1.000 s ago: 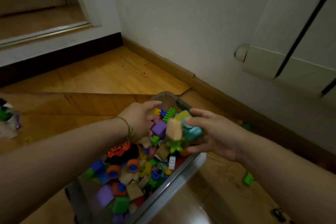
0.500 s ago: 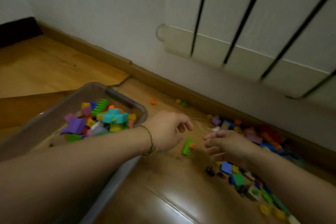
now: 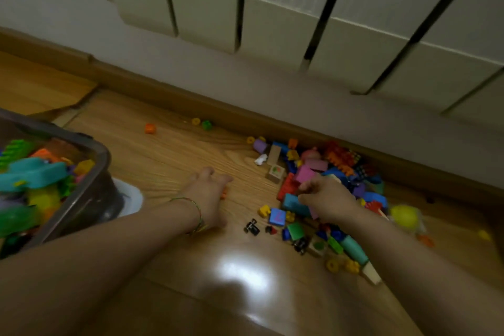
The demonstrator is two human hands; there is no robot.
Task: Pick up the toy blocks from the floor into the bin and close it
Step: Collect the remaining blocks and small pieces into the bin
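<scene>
Colourful toy blocks [image 3: 321, 188] scattered on floor, clear bin [image 3: 90, 194] part-filled, open

Bin [image 3: 105, 157] left, blocks [image 3: 35, 173] inside; floor pile [image 3: 321, 169] right, against skirting [image 3: 191, 102], perhaps touching; radiator [image 3: 272, 22] above

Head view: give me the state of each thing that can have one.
bin: open, no lid on it, partly filled with blocks.
block pile: loose on the floor, not yet binned.
orange block: alone on the floor, apart from the pile.
left hand: down over a small orange piece; grip unclear.
right hand: fingers curled in the block pile; grip unclear.
</scene>
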